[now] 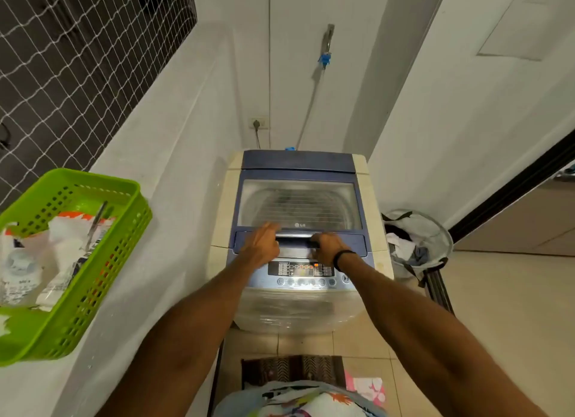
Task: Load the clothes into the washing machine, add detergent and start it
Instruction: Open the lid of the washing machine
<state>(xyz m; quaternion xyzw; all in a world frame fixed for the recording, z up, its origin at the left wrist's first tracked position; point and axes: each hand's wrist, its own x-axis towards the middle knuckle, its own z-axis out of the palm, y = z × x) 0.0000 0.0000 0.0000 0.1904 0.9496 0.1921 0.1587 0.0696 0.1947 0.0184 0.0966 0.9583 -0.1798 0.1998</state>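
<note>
washer [222, 198] lid [298, 203]: stiff, hinged, prob. light; lift by front handle [294, 236]. your right hand [327, 249] curls round it; left hand [262, 246] fingers over it, grip unclear.

A green basket [102, 276] sits on a white ledge [161, 142] under a netted window [77, 58]. On the far wall a plug fills the socket [259, 123], and a grey hose [311, 105] hangs from a tap [328, 38]. A dark patterned rug [292, 370] lies on the tiled floor [497, 307].
</note>
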